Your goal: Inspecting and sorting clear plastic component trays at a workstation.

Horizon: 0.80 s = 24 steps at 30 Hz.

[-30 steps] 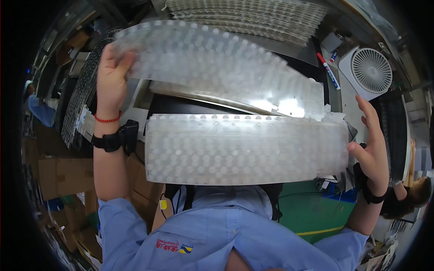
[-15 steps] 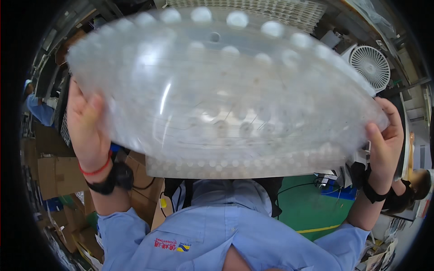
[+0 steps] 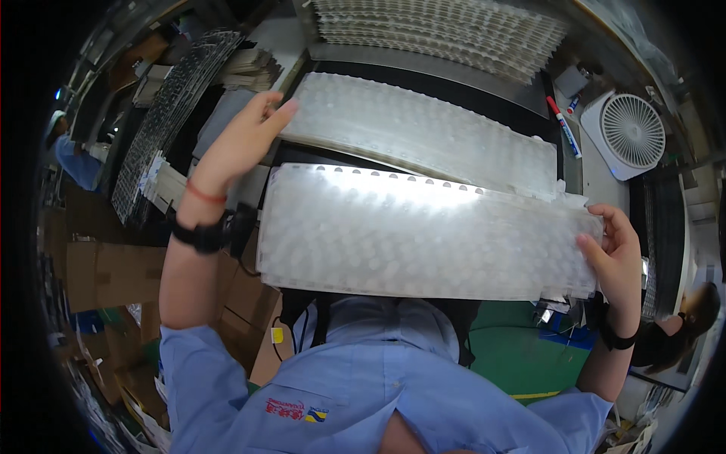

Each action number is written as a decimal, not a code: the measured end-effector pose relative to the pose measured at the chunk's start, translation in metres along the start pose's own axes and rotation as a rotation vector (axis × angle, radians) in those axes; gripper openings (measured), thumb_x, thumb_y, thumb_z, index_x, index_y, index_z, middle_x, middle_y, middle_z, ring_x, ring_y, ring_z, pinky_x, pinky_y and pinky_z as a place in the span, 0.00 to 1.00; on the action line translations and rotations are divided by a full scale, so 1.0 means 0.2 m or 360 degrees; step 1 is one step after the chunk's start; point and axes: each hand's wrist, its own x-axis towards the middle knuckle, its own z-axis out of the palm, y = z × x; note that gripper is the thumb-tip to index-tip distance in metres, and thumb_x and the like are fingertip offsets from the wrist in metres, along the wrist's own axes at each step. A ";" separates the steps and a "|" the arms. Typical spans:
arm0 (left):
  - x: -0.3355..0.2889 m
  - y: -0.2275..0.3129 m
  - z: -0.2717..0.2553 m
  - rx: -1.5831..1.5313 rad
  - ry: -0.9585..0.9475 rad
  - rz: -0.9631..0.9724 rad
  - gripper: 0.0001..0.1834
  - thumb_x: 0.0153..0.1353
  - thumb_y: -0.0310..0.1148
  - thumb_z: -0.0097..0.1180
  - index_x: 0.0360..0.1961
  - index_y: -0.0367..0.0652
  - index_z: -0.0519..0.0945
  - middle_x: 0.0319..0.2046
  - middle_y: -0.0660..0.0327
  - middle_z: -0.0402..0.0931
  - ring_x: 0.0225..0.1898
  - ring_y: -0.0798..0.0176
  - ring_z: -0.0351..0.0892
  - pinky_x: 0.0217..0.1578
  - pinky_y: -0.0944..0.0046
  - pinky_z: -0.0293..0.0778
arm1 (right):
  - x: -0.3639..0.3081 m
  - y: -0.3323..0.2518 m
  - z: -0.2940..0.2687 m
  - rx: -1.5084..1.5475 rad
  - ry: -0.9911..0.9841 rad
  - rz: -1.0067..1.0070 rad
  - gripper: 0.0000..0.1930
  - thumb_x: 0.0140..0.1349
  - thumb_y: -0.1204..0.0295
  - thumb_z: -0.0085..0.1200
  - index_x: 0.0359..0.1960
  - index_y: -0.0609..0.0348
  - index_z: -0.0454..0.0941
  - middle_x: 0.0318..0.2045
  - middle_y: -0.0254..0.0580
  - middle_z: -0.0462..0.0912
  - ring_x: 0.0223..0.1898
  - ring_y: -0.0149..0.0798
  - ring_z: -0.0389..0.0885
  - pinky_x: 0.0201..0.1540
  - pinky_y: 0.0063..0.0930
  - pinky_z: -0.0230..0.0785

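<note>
A translucent plastic sheet (image 3: 423, 234) with a dotted pattern and small half-round notches along its far edge lies flat in front of me. My right hand (image 3: 616, 246) pinches its right end, thumb on top and fingers behind. Beyond it rests a stack of similar translucent sheets (image 3: 416, 125), slanting down to the right. My left hand (image 3: 246, 136) is at the left end of that stack, the thumb at its edge and the fingers half curled, apart from the thumb. No sheet shows between them.
Wavy pale sheets (image 3: 439, 34) are piled at the back. A white fan (image 3: 628, 135) and markers (image 3: 563, 125) sit at the right. Dark slatted panels (image 3: 170, 125) lean at the left, above cardboard boxes (image 3: 113, 272). Other people are at both sides.
The bowed plastic sheet held up in both hands has come down and lies flat. My left hand has left it and moved right and away to the far stack; my right hand has lowered slightly.
</note>
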 end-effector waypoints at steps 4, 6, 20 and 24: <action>0.18 0.02 0.05 0.0225 -0.0228 -0.0184 0.29 0.64 0.48 0.55 0.53 0.30 0.72 0.34 0.63 0.73 0.34 0.71 0.68 0.37 0.73 0.67 | -0.01 0.07 -0.02 -0.0041 0.0043 -0.0006 0.24 0.55 0.81 0.58 0.55 0.64 0.69 0.44 0.38 0.76 0.36 0.22 0.75 0.34 0.14 0.68; 0.22 -0.05 0.03 -0.0059 -0.0541 -0.0185 0.26 0.62 0.44 0.58 0.50 0.31 0.74 0.35 0.62 0.75 0.33 0.71 0.69 0.36 0.72 0.67 | -0.02 0.05 -0.04 -0.0307 0.0102 -0.0128 0.26 0.55 0.78 0.59 0.57 0.63 0.69 0.44 0.36 0.75 0.35 0.22 0.72 0.33 0.14 0.65; 0.07 0.14 -0.19 -0.1161 0.0197 0.0895 0.12 0.65 0.26 0.54 0.49 0.44 0.75 0.45 0.65 0.78 0.44 0.70 0.77 0.46 0.68 0.72 | 0.00 -0.08 -0.03 -0.0667 0.0277 -0.0428 0.37 0.52 0.63 0.62 0.64 0.58 0.64 0.57 0.44 0.71 0.57 0.38 0.68 0.55 0.32 0.62; -0.07 0.33 -0.22 -0.1471 0.0206 0.1143 0.13 0.65 0.21 0.50 0.48 0.46 0.76 0.46 0.63 0.78 0.44 0.66 0.78 0.48 0.66 0.74 | 0.05 -0.10 0.02 -0.0487 0.0290 -0.0781 0.41 0.53 0.61 0.63 0.66 0.64 0.57 0.59 0.48 0.70 0.60 0.40 0.67 0.60 0.36 0.60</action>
